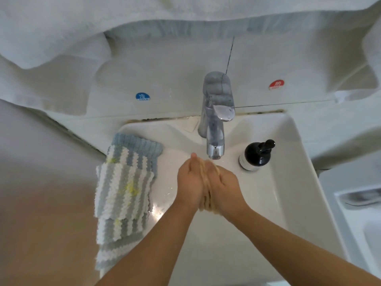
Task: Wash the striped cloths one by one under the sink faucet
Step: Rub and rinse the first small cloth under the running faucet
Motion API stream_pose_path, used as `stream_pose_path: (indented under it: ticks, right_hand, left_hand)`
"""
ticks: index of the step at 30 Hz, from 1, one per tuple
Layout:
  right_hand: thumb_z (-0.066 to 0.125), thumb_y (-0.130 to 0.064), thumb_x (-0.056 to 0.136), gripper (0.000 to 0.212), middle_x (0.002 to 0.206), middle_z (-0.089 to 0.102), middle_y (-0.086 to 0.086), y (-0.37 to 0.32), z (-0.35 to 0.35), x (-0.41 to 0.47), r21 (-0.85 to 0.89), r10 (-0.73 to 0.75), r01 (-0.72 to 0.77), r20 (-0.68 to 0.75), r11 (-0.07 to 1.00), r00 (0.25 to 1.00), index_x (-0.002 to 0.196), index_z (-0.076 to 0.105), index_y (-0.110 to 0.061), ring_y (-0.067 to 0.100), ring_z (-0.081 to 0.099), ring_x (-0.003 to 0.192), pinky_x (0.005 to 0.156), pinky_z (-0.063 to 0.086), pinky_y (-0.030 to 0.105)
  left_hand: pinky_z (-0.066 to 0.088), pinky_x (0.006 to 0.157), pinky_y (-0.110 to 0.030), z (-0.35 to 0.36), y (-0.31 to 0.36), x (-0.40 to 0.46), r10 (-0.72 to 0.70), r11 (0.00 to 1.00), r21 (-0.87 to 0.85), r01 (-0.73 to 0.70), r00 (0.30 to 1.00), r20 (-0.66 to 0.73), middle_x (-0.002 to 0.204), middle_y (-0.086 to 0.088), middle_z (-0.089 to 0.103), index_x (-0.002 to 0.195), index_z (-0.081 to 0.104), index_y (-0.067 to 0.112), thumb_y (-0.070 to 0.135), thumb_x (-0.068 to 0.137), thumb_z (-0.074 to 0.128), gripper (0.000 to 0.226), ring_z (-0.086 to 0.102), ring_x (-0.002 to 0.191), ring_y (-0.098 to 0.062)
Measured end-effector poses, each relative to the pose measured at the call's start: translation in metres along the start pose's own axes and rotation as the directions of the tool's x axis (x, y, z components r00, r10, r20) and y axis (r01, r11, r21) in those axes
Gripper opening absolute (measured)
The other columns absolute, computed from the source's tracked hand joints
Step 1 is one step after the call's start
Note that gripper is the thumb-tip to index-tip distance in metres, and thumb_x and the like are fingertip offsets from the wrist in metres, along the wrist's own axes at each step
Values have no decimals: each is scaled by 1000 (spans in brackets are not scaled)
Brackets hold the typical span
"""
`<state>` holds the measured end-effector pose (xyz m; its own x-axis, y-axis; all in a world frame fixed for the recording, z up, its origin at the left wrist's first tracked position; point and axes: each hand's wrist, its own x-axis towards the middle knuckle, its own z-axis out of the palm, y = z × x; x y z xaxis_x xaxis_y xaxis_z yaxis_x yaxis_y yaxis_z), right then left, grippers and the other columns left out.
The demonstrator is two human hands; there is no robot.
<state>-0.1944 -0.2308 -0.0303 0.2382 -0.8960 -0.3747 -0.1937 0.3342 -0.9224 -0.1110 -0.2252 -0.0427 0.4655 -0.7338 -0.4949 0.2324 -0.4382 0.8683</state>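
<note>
A wet tan cloth (207,188) is squeezed between my two palms over the white sink basin (286,162), just below the chrome faucet spout (215,150). My left hand (190,182) presses it from the left and my right hand (225,187) from the right, fingers pointing toward the faucet. Only a narrow bunched edge of this cloth shows between the hands. A pile of grey, white and blue striped cloths (123,190) with yellow stains hangs over the sink's left rim.
A black pump bottle (256,155) stands on the sink ledge right of the faucet. Blue cold (142,97) and red hot (276,85) stickers mark the wall behind. White towels (51,38) hang above. A soap dish (362,198) sits at far right.
</note>
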Motion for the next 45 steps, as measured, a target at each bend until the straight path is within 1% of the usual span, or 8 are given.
stream_pose_path:
  ticks: [5,10,23,28,32,37,41,45]
  right_hand:
    - [49,-30,100,43,57,50,5,0,-5,17,-19,17,-20,-138,1000,990,59,47,-15,18,51,59,59,46,34]
    - [47,-32,100,47,50,56,6,-2,3,-5,-56,-59,58,-24,997,998,57,50,-12,15,57,48,48,48,26]
    - [48,-25,100,45,49,43,-4,-1,-7,19,-68,-95,83,-193,994,977,57,40,-16,8,41,48,49,38,24]
    - [44,-30,102,48,45,53,12,-2,1,-6,-58,-132,131,-13,990,991,59,49,-10,20,55,41,43,45,24]
    - [50,-28,100,43,53,46,2,0,-5,21,-28,-91,88,-169,996,981,60,43,-13,12,45,52,50,40,27]
    - [43,-33,102,46,49,56,16,8,0,-6,-41,-104,105,27,994,994,62,50,-10,24,57,44,42,44,25]
    - [49,-27,100,43,54,45,1,6,-8,27,-15,-33,31,-166,999,986,60,42,-14,12,45,53,53,40,29]
    - [44,-36,102,49,51,56,10,7,-3,2,-30,-54,54,6,998,999,66,51,-3,19,57,46,44,45,26]
  left_hand:
    - [50,61,-20,3,-9,-13,-23,987,161,12,998,62,73,-9,63,85,62,1,37,105,35,49,63,69,-14]
    - [55,76,-41,-3,1,3,-8,1000,-24,8,1000,-16,76,-19,60,83,58,0,38,105,36,49,61,72,-23]
    - [51,56,-16,8,-9,-14,-2,984,176,-10,998,65,75,-13,66,87,61,-3,38,105,34,52,62,64,-10]
    - [53,66,-42,1,-1,1,69,997,22,-68,997,-25,71,-19,59,83,53,-8,39,105,34,56,59,67,-26]
    - [52,62,-25,5,-6,-15,40,989,139,-48,997,61,77,-21,64,87,58,-7,38,105,35,53,62,68,-18]
    - [49,59,-28,0,-1,-3,79,997,22,-78,997,-26,69,-13,54,78,53,2,37,104,36,47,54,63,-19]
    - [49,58,-18,9,-8,-16,67,978,192,-79,995,70,72,-10,63,80,59,4,38,103,37,47,62,69,-16]
    - [50,60,-30,4,0,-3,90,994,64,-88,996,-23,68,-12,58,75,55,7,37,105,37,46,59,64,-19]
